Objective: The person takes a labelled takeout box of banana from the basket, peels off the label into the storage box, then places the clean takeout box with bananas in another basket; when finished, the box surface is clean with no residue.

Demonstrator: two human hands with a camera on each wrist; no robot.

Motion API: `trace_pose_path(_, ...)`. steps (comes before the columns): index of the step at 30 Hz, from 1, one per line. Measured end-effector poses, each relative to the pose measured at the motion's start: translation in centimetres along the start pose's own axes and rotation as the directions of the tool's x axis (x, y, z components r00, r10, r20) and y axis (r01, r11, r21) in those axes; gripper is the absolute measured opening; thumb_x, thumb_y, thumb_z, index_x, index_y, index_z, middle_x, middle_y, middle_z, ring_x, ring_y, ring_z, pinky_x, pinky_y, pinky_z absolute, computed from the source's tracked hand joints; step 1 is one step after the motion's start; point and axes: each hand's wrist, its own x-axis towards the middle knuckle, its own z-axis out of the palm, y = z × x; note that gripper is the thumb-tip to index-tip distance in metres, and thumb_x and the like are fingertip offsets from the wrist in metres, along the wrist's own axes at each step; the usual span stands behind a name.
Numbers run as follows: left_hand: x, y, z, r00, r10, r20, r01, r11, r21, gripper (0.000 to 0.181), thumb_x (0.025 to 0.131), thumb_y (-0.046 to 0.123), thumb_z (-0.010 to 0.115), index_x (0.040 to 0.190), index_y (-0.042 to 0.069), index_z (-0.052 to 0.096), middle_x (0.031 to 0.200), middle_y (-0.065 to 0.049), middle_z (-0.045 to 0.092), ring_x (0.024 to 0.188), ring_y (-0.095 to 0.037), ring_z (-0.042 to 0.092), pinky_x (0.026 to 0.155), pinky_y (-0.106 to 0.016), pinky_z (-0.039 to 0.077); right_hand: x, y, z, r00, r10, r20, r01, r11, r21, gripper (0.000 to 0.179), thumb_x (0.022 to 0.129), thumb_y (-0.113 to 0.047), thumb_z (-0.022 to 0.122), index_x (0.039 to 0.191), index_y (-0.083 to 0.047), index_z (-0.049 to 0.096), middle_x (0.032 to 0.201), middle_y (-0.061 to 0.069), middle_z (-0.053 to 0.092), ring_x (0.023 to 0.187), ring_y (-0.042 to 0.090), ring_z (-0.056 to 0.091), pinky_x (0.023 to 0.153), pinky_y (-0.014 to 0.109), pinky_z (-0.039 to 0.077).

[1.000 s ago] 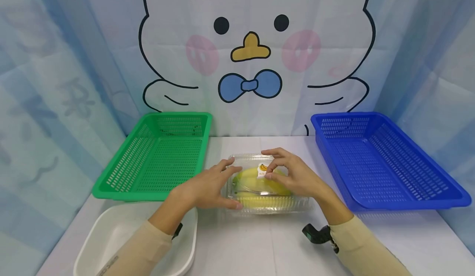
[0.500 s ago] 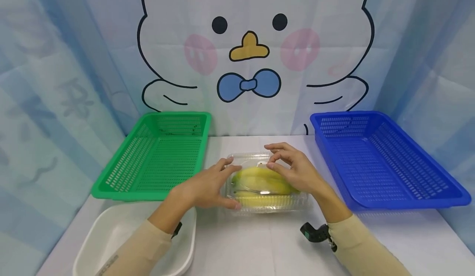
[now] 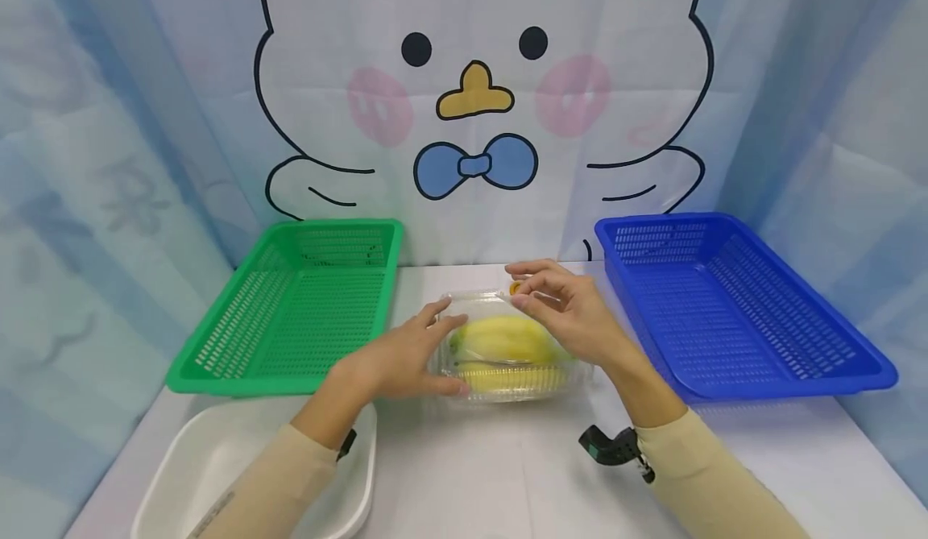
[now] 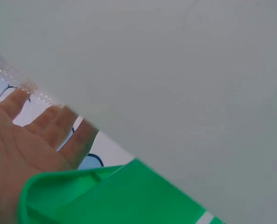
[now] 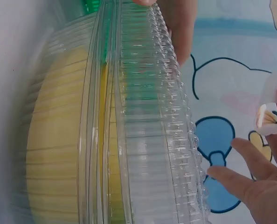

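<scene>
A clear plastic box (image 3: 507, 358) with yellow bananas (image 3: 503, 339) inside lies on the white table (image 3: 507, 474) between the two baskets. My left hand (image 3: 402, 358) clasps its left end, thumb along the front rim and fingers over the lid. My right hand (image 3: 561, 309) hovers above the box's back edge and pinches a small white and yellow sticker (image 3: 515, 288) between thumb and forefinger. In the right wrist view the ribbed box (image 5: 138, 140) fills the frame, with the sticker (image 5: 269, 119) held off to the right. The left wrist view shows my left palm (image 4: 22, 140) against the box rim (image 4: 17, 81).
A green basket (image 3: 290, 313) stands at the back left and a blue basket (image 3: 732, 313) at the back right, both showing only mesh. A white tub (image 3: 217, 474) sits at the front left under my left forearm. A cartoon curtain hangs behind.
My right hand has lifted the sticker off the box lid and carried it up and back. The left hand has kept its hold on the box end.
</scene>
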Motion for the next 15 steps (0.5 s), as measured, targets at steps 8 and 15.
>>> trace_pose_path(8, -1.5, -0.8, -1.5, 0.999, 0.004, -0.035, -0.006, 0.999, -0.034, 0.098, 0.079, 0.068, 0.078, 0.159, 0.027, 0.039, 0.172, -0.005, 0.013, 0.156, -0.035, 0.018, 0.116, -0.064, 0.033, 1.3, -1.2, 1.3, 0.997, -0.062, 0.054, 0.063, 0.998, -0.011, 0.004, 0.098, -0.007, 0.069, 0.096, -0.008, 0.073, 0.130, 0.009, 0.064, 0.127, 0.031, 0.060, 0.110, 0.048, 0.047)
trace_pose_path(15, -3.6, -2.4, -2.5, 0.996, 0.018, -0.090, -0.023, 0.998, -0.051, 0.093, 0.082, 0.071, 0.074, 0.156, 0.024, 0.044, 0.170, -0.007, 0.021, 0.155, -0.037, 0.021, 0.116, -0.066, 0.032, 2.1, -1.8, 2.5, 0.996, -0.073, 0.046, 0.072, 0.997, 0.024, 0.006, 0.098, -0.004, 0.069, 0.099, -0.002, 0.074, 0.126, 0.009, 0.066, 0.122, 0.026, 0.062, 0.110, 0.043, 0.048)
